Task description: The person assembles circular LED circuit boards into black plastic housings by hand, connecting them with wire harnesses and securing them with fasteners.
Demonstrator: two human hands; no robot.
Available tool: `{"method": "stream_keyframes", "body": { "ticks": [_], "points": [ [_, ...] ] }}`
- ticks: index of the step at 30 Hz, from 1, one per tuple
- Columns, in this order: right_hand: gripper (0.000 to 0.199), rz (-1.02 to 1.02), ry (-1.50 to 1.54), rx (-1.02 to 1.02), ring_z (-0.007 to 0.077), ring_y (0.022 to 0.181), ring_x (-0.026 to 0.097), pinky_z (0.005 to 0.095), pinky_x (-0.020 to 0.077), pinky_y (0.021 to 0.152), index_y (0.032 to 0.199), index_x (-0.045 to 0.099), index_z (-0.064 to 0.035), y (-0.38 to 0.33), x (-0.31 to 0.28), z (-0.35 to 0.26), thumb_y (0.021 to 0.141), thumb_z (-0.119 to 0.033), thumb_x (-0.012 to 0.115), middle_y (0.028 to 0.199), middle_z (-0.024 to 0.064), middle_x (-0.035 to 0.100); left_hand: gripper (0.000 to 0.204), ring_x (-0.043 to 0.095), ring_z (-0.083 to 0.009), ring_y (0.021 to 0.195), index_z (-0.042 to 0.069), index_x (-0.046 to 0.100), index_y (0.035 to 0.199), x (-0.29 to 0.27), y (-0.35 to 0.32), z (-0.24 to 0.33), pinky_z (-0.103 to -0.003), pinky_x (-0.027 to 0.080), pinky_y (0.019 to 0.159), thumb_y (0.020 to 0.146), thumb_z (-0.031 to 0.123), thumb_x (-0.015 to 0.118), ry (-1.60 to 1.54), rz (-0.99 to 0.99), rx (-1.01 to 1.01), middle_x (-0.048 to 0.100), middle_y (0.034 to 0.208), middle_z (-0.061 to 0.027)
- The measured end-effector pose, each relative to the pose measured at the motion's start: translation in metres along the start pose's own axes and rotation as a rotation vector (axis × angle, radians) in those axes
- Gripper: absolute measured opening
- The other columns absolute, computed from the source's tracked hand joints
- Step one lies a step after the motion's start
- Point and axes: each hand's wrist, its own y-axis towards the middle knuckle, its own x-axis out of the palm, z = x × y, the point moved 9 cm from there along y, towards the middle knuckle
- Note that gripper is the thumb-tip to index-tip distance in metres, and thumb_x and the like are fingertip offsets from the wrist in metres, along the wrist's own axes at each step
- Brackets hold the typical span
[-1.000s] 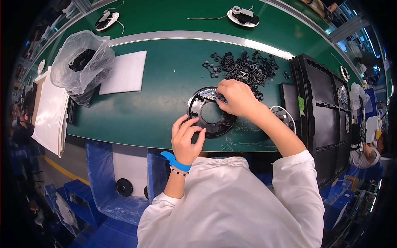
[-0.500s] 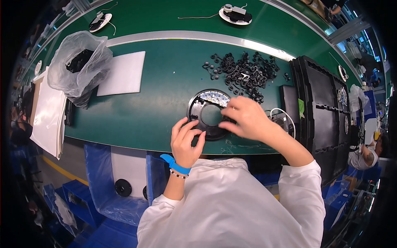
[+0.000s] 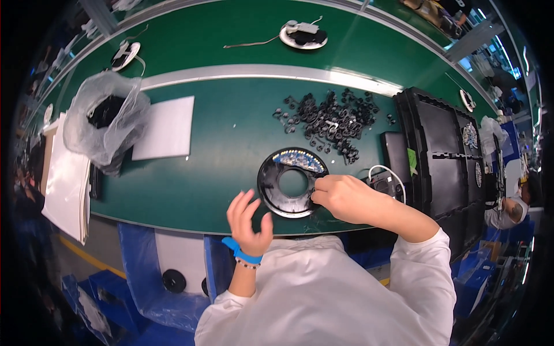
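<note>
Green counter fills the head view, a silver rail crossing it and a second green belt behind. I see the black ring-shaped disc lying flat near the counter's front edge, a strip of pale studs along its upper arc.

Right hand sits on the disc's right rim, fingers curled together and pinched at the edge; probably on a small black part, but it's hidden under the knuckles, can't tell. Left hand hovers just beside the disc's lower left, fingers spread apart, holding nothing, not touching it.

Risks as I read them:
- Disc is only pinned on one side; a push from the right hand could slide or spin it toward the front edge, since the left isn't bracing it.
- Pile of small black parts lies loose just behind the disc; a sweep of the right forearm could scatter them.
- White cable loop lies touching or nearly touching the right wrist; could snag on it.

Clear bag of black parts and white sheet sit well apart to the left, black trays to the right.
</note>
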Motion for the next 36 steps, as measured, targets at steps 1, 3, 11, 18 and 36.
{"method": "stream_keyframes", "body": {
  "ticks": [1,3,11,18,36],
  "points": [
    [0.006,0.006,0.016,0.016,0.0284,0.066,0.057,0.0363,0.0485,0.057,0.064,0.052,0.0014,0.001,-0.01,0.005,0.062,-0.003,0.055,0.069,0.0125,0.052,0.028,0.048,-0.0352,0.104,-0.001,0.054,0.098,-0.004,-0.005,-0.004,-0.041,0.039,0.087,0.071,0.005,0.058,-0.015,0.041,0.002,0.054,0.109,-0.0166],
    [0.007,0.064,0.036,0.009,0.0308,0.066,0.056,0.0382,0.0475,0.058,0.066,0.052,0.0009,0.002,-0.036,0.018,0.06,0.0,0.055,0.07,0.0135,0.051,0.028,0.048,-0.0356,0.104,-0.002,0.053,0.099,-0.007,-0.009,-0.006,-0.041,0.039,0.088,0.072,0.007,0.056,-0.05,0.084,0.021,0.054,0.109,-0.017],
    [0.006,0.455,-0.205,0.279,0.0285,0.061,0.057,0.0341,0.0457,0.056,0.068,0.063,-0.0002,-0.005,-0.148,0.172,0.062,0.0,0.064,0.065,0.0134,0.059,0.026,0.046,-0.0363,0.105,-0.002,0.052,0.098,-0.002,-0.007,-0.005,-0.043,0.038,0.088,0.075,0.009,0.053,0.002,0.034,0.002,0.054,0.109,-0.0176],
    [0.006,0.566,-0.143,0.663,0.0299,0.06,0.059,0.0342,0.0476,0.06,0.067,0.065,-0.0024,-0.031,-0.144,0.324,0.062,-0.004,0.065,0.064,0.0161,0.06,0.025,0.047,-0.0363,0.104,-0.002,0.054,0.097,-0.001,-0.007,-0.004,-0.043,0.038,0.087,0.074,0.009,0.054,0.022,0.01,-0.016,0.054,0.108,-0.0171],
    [0.038,0.755,-0.098,0.385,0.0266,0.083,0.059,0.0343,0.046,0.07,0.114,0.052,-0.0009,0.057,-0.134,0.153,0.076,0.001,0.056,0.098,0.0142,0.06,0.035,0.045,-0.0317,0.109,-0.004,0.044,0.111,-0.14,-0.091,-0.097,-0.038,0.038,0.088,0.078,0.003,0.049,-0.012,0.683,-0.453,0.047,0.118,-0.0178]
  ]
}}
